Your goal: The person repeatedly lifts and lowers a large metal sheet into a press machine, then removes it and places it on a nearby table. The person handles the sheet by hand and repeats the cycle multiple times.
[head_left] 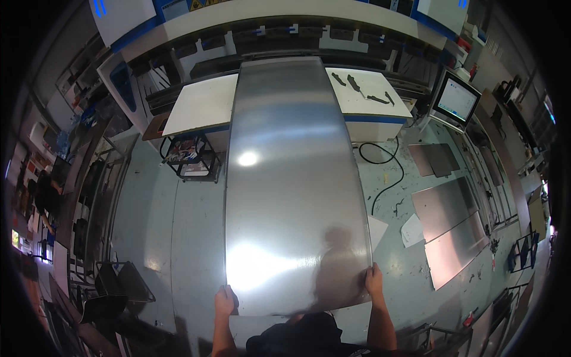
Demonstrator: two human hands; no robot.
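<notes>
Left hand (224,301) and right hand (373,280) grasp opposite edges of the long, rectangular silver metal sheet (294,196). Apparent step: supporting; next move likely requires level, two-handed guidance.

Quantities. Metal sheet (291,196) held: one. Hands on it: two, the left hand (225,301) and right hand (373,281). White worktop sections (199,104): two, one each side of the sheet. Dark pieces (355,85) on the right section: at least three (close spacing leaves the total uncertain). Monitor (456,99): one. Black cart (199,177): one. Black cable (403,174): one. Large floor sheets (455,250): two.
</notes>
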